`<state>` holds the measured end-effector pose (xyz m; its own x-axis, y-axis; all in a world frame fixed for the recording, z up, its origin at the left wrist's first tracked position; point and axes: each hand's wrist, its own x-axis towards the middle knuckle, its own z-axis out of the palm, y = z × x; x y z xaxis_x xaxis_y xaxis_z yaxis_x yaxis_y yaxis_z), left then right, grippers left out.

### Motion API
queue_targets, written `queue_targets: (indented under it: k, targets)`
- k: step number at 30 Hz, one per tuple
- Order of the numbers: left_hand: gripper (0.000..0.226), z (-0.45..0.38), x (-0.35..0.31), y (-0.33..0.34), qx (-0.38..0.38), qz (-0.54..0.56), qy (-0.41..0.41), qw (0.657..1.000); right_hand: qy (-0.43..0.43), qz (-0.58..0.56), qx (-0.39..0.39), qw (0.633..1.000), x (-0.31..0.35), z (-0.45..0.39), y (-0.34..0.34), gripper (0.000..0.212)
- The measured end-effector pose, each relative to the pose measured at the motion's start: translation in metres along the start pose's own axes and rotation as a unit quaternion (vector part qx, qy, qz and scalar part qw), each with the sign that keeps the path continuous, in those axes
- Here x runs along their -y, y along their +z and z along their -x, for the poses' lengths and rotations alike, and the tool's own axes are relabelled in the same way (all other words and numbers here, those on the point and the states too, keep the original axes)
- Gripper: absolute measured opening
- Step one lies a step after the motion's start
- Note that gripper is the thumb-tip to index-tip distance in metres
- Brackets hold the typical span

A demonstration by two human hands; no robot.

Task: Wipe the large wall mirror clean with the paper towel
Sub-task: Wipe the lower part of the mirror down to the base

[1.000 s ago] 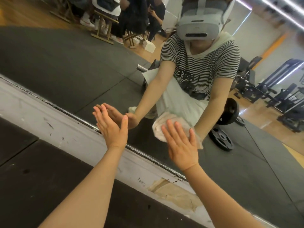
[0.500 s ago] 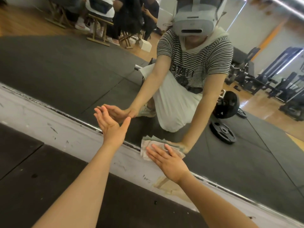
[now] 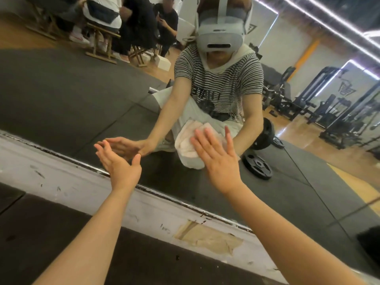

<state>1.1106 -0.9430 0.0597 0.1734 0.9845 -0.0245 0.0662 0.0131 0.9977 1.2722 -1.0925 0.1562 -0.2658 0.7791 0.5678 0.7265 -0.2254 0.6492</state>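
Observation:
The large wall mirror point(image 3: 82, 95) fills the upper part of the head view, its lower edge running diagonally above a white baseboard. A wadded white paper towel point(image 3: 190, 145) lies flat against the glass under my right hand point(image 3: 218, 161), whose straight, spread fingers press it to the mirror. My left hand point(image 3: 118, 163) is flat with fingers straight, its fingertips touching the glass near the mirror's lower edge, left of the towel. My own reflection, kneeling, shows behind both hands.
A scuffed white baseboard point(image 3: 67, 182) with a patch of torn paint point(image 3: 207, 237) runs under the mirror. Dark rubber flooring point(image 3: 51, 233) lies below it. The mirror reflects weight plates, gym machines and seated people.
My right hand has slid the paper towel up the glass from the mirror's lower edge. The left hand has stayed in place against the mirror.

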Motion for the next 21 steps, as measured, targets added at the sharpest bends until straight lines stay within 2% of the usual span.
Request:
queue_targets:
  k: [5, 10, 13, 16, 19, 21]
  targets:
    - [0.094, 0.000, -0.002, 0.008, -0.021, 0.013, -0.003, 1.000, -0.003, -0.029, -0.013, 0.999, 0.010, -0.015, -0.003, 0.057]
    - [0.098, 0.001, 0.003, 0.010, -0.004, 0.047, 0.016, 0.999, 0.067, -0.030, -0.014, 0.997, 0.031, -0.006, 0.015, 0.059]
    - [0.097, -0.002, 0.000, 0.014, -0.016, 0.063, 0.003, 0.998, 0.063, -0.014, 0.002, 0.998, 0.044, 0.001, 0.025, 0.059]
    - [0.097, -0.003, -0.001, 0.017, -0.027, 0.063, 0.001, 0.998, -0.014, -0.002, 0.077, 0.997, 0.060, 0.024, 0.040, 0.063]
    - [0.097, -0.006, 0.000, 0.018, -0.025, 0.050, -0.007, 0.998, -0.184, 0.036, 0.188, 0.964, 0.085, 0.058, 0.055, 0.055]
    - [0.098, -0.008, 0.000, 0.017, -0.016, 0.036, -0.016, 0.999, -0.228, 0.039, 0.222, 0.947, 0.092, 0.066, 0.058, 0.063]
